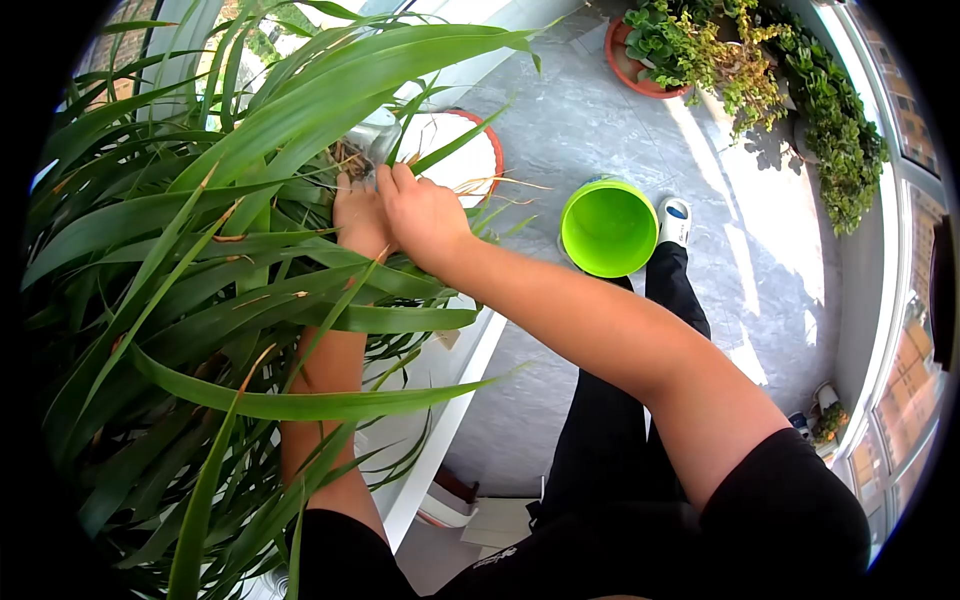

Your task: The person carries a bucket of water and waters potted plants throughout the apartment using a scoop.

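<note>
My left hand [360,217] reaches up through the long green leaves [300,400] of a large potted plant, its fingers curled close to some dry brown stems [350,160]. Against it, partly overlapping, is my right hand [425,212], its fingers bent inward. What either hand grips is hidden by the fingers and leaves. Just beyond the fingertips stands a shiny, pale, see-through or metallic container [376,132]. Thin dry straw-coloured strands [505,184] stick out to the right of my right hand.
A bright green bucket [608,230] stands on the grey floor [545,130] by my shoe [675,220]. Behind my hands is a white round surface with a red rim [497,150]. Potted plants [700,50] line the far right by the windows. A white ledge [440,430] runs beside the leaves.
</note>
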Demonstrator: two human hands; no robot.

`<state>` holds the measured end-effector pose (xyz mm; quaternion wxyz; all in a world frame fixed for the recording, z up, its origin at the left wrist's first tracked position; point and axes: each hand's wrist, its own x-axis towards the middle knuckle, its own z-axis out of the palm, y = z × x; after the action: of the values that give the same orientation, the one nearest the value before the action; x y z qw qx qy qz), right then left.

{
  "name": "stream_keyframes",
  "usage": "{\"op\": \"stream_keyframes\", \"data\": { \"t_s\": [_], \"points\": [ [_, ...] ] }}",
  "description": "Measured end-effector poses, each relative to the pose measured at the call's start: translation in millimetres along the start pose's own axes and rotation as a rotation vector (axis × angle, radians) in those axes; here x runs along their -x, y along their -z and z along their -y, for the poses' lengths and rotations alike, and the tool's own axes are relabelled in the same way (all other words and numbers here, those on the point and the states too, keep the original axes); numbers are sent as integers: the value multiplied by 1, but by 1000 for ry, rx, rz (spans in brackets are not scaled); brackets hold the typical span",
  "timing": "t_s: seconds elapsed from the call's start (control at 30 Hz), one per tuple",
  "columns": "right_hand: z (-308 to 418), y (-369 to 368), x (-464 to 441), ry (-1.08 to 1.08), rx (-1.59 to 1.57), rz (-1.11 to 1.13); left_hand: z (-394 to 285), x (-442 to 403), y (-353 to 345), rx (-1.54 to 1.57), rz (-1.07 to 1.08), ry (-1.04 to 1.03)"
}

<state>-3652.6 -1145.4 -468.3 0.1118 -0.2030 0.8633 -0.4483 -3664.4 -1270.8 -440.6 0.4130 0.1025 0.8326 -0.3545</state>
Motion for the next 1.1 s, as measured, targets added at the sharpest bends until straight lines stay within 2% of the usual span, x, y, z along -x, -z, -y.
{"op": "stream_keyframes", "data": {
  "t_s": [0.37, 0.5, 0.57, 0.67, 0.7, 0.73, 0.87, 0.93, 1.0, 1.1],
  "points": [
    [-1, -1, 1, -24, -25, 4, -2, 0, -3, -52, -11, -9],
    [-9, 9, 3, -185, -325, -75, -5, -1, -5, -48, -32, 40],
    [-20, 14, 5, -248, -501, -185, -4, 6, 9, -65, 17, 3],
    [-45, 25, 11, -343, -617, -185, -5, 3, 12, -58, 92, 8],
    [-54, 34, 15, -392, -664, -152, -5, 5, 5, -82, -7, -1],
    [-67, 31, 21, -360, -574, -211, -4, 4, 0, -79, -7, 6],
    [-109, 69, 50, -671, -928, -98, -4, 4, -3, -94, -131, -19],
    [-140, 79, 72, -789, -989, -92, -4, 1, -10, -66, -204, 2],
    [-163, 95, 98, -805, -1001, -165, -3, -6, -21, -96, -300, 19],
    [-218, 114, 156, -807, -925, -116, -7, -18, -28, -37, -388, 71]
  ]
}}
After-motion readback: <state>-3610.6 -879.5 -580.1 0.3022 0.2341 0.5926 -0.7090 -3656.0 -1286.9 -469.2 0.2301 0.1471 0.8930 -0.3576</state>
